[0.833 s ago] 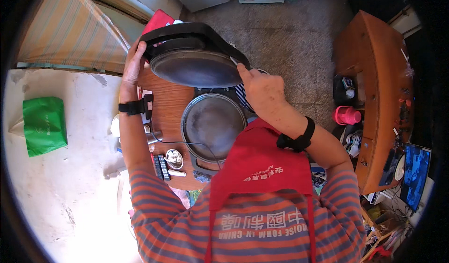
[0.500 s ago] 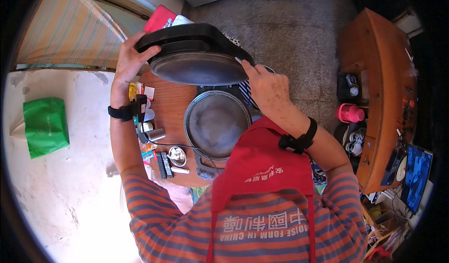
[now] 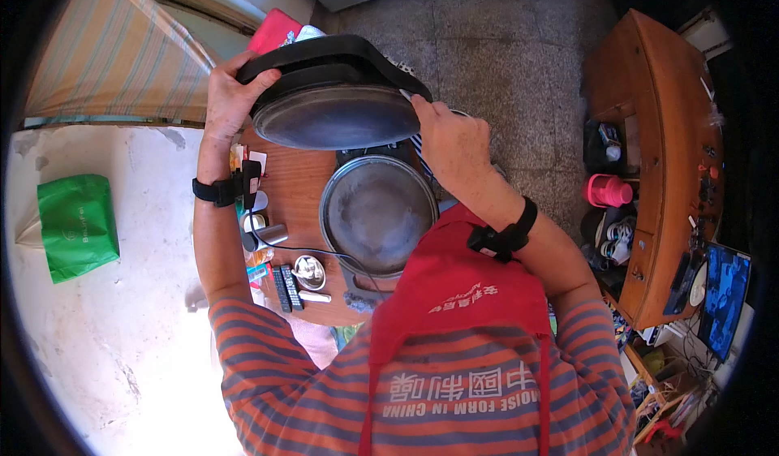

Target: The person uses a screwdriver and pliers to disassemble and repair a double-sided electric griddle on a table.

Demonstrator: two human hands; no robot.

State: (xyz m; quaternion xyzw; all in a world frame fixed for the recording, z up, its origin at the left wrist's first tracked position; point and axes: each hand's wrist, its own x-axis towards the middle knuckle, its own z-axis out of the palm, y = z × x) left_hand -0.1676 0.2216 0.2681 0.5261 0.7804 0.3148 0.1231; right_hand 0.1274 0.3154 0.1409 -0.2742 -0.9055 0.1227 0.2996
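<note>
A round electric griddle stands on the brown table, its dark lower plate facing up. Its black lid is raised and tilted at the far side. My left hand is closed around the lid's left edge, thumb on the near face. At the lid's right rim, my right hand has its fingers pinched on a small pale thing. Only the tip of that thing shows, so its kind is unclear. Both wrists wear black bands.
Left of the griddle, the wooden table carries two dark remote controls, a small metal bowl and a metal cup. A thin cable crosses the tabletop. A wooden cabinet stands at the right.
The lid has shifted slightly to the left, with my left hand still on it. My right hand has moved a little left along the rim.
</note>
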